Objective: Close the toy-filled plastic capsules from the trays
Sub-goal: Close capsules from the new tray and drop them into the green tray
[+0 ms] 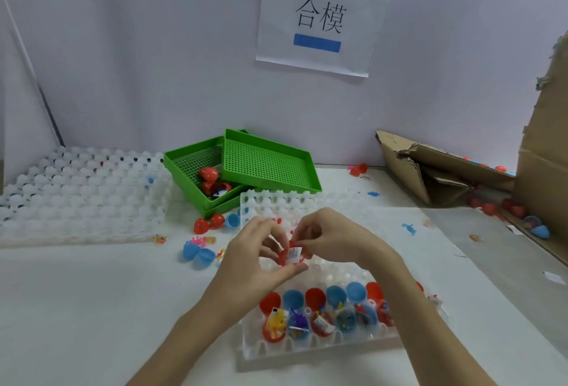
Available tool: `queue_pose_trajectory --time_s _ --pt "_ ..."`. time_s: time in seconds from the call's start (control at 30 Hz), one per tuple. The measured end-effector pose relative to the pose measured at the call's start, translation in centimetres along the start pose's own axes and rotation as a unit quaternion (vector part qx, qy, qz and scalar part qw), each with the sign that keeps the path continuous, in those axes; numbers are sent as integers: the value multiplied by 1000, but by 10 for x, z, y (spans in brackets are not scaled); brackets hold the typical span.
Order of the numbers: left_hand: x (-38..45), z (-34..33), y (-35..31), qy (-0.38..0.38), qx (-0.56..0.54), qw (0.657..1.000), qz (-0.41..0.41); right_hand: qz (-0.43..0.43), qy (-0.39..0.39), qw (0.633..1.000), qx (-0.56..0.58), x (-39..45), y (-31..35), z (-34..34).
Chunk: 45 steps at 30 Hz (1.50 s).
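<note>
Between the two hands, held above the white tray [307,352], sits a red capsule [292,256] with a white slip of paper showing in its open mouth. The left hand [261,258] cups it from below, fingers curled and thumb against its underside; the right hand [325,239] pinches its upper edge from the other side with thumb and forefinger. Just beneath the wrists, the tray's near row holds open red and blue capsules [322,312], their hinged lids standing up and small toys and paper slips lying in the lower halves. Beyond the fingertips the same tray runs on with bare pockets. To the left of the left hand, a blue capsule [196,255] lies open on the bench [92,308], with two closed red capsules [209,223] a little farther off. Past them stand stacked green trays [264,164], one holding red capsules, and farther left a spread of white trays [80,188]. Well to the right of the right hand lies torn cardboard [436,170] with more capsules scattered near it. A paper sign [322,16] hangs on the wall ahead.
</note>
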<state>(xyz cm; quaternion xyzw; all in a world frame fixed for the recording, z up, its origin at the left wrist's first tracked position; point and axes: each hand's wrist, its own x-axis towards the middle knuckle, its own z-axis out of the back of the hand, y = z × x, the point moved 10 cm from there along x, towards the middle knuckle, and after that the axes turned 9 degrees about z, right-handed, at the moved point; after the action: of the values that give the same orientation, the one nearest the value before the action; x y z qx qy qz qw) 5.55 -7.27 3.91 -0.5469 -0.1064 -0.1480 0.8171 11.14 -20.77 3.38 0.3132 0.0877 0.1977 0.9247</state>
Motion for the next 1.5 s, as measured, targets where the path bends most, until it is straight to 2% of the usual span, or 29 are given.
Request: queue_pose_trajectory --time_s 0.17,0.37,0.6,0.87,1.03,1.17,1.33,1.5 --pt "1 11 -4 -30 -33 999 -12 -33 -60 995 71 -4 -11 3" --pt "3 24 2 -66 -68 995 18 -55 -140 973 175 -14 -21 6" --pt "7 34 19 -86 -110 987 80 25 -195 894 402 -27 0 5" --pt "5 40 22 -107 -109 984 92 131 -209 900 359 -32 29 7" --pt "4 47 19 -116 -180 973 88 135 -227 917 297 -30 34 0" --pt "5 45 17 -99 -177 975 90 135 -262 904 309 -30 31 2" --pt "8 31 8 -31 -149 985 75 130 -286 880 357 -33 25 7" --pt "7 40 4 -72 -156 984 55 151 -248 872 393 -31 33 1"
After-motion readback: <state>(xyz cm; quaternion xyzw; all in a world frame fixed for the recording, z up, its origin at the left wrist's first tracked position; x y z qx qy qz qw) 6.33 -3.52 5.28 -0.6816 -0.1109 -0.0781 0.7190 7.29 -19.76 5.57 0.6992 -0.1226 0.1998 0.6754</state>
